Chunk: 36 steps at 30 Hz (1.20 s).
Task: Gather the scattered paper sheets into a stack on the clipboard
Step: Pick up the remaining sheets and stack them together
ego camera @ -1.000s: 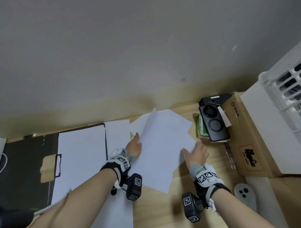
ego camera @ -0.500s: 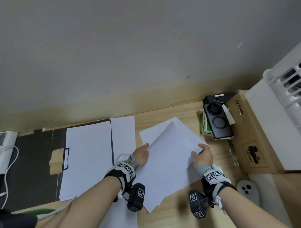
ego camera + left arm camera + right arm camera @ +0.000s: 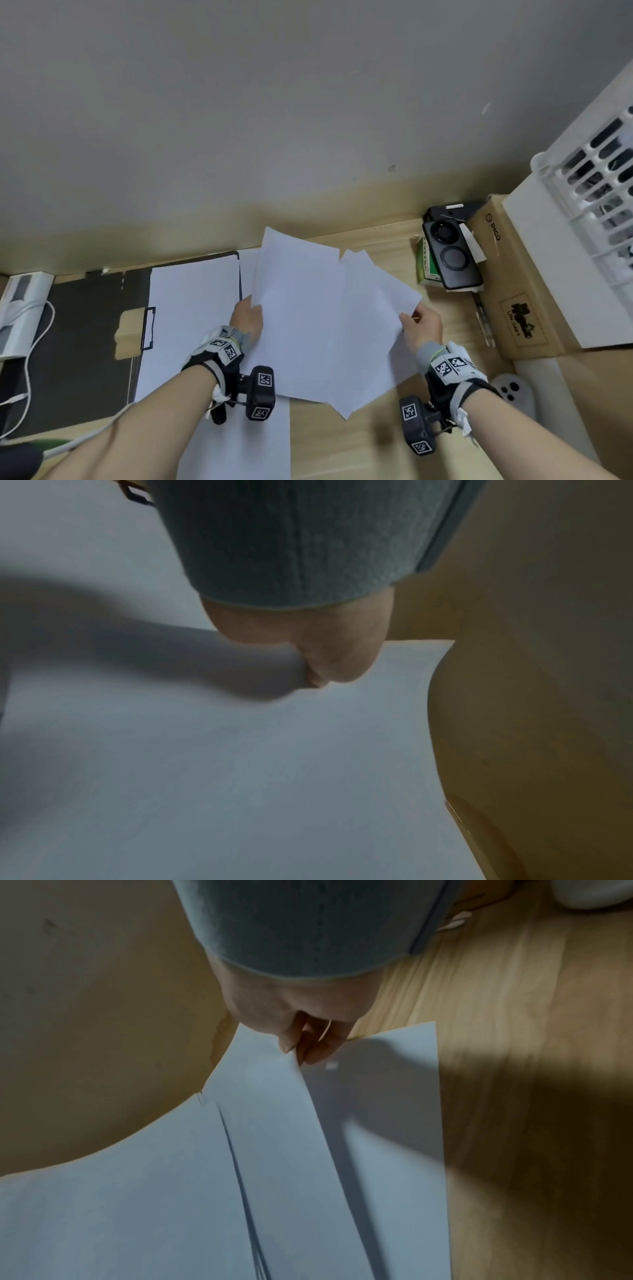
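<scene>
Head view: the left hand [image 3: 247, 317] and right hand [image 3: 422, 323] each pinch an opposite edge of a loose, fanned bundle of paper sheets [image 3: 325, 322], held just right of the clipboard [image 3: 85, 342], which already carries one sheet [image 3: 191, 308]; another sheet [image 3: 239, 442] lies near the body. The paper is judged light, limp and slippery sheet on sheet, so edge grips at both sides suit it. The black device [image 3: 448, 253] and cardboard box [image 3: 507, 284] crowd the right; leftward the way looks open.

Left wrist view: the fingers [image 3: 318, 666] appear curled on the sheet edge, though blur limits certainty.

Right wrist view: thumb and fingers [image 3: 308, 1042] pinch a corner; the sheet edges are misaligned over the wooden desk [image 3: 514, 1015].
</scene>
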{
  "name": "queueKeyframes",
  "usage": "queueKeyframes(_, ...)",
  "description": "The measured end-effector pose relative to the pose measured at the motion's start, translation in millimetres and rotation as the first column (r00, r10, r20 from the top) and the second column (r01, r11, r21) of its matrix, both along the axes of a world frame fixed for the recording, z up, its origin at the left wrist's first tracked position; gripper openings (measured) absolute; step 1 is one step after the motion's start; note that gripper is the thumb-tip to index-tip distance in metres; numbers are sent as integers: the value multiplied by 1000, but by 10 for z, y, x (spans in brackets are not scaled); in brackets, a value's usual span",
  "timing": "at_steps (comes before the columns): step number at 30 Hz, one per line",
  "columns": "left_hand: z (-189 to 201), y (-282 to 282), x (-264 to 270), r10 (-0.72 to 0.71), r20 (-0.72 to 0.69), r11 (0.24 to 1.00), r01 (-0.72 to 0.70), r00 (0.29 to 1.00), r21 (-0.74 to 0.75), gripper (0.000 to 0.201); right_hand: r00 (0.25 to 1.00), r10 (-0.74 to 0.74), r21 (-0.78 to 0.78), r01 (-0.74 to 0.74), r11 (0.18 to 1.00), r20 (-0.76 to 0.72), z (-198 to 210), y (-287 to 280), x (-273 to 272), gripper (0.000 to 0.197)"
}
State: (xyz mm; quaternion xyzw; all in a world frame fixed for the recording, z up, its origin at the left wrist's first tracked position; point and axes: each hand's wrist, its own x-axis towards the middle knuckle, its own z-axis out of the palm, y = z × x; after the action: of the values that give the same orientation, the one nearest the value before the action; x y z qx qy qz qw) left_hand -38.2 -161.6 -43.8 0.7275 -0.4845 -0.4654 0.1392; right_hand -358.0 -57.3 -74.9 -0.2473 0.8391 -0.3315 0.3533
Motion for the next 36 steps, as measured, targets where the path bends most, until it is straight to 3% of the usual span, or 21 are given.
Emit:
queueKeyframes(4,9,114,32,-97,-90,990,106,991,96,25,994,93,0,-93,996,56,-37,-72,172,8)
queueKeyframes(7,14,254,-76,-156,-74,970,167,985,177,29,988,145,-8,-145,989,60,-139,-137,241,15)
queueKeyframes(12,-128,451,-290,-168,-19,980,169,986,105,14,979,178,26,-182,983,98,-330,-269,248,21)
queueKeyframes(15,-85,463,-394,-179,-46,980,182,983,81,55,969,187,-11,-188,982,163,-289,-315,250,21)
queueKeyframes(16,-80,442,-418,-195,-76,975,201,978,91,60,963,189,-30,-186,982,193,-182,-322,280,18)
queueKeyframes(20,-104,351,-449,-108,-207,981,138,972,137,34,941,183,-97,-161,982,286,-1,-313,299,31)
queueKeyframes(23,-95,324,-465,-129,-194,981,154,973,122,1,922,57,-66,-34,997,384,-23,-314,264,17)
queueKeyframes(26,-127,313,-494,-136,-108,984,147,985,99,7,814,-124,26,133,991,567,-4,-253,229,36)
queueKeyframes(28,-165,321,-524,-150,-97,981,161,984,108,11,764,-133,57,125,990,632,-12,-177,228,43)
queueKeyframes(30,-178,333,-552,-148,-110,980,161,983,119,14,804,-24,34,5,999,594,-13,-88,270,31)
queueKeyframes(33,-183,334,-539,-99,-166,983,123,981,138,17,905,190,71,-233,970,380,17,2,365,25)
queueKeyframes(36,-104,325,-504,-17,-251,990,51,968,129,13,925,163,42,-188,981,344,117,-57,410,25)
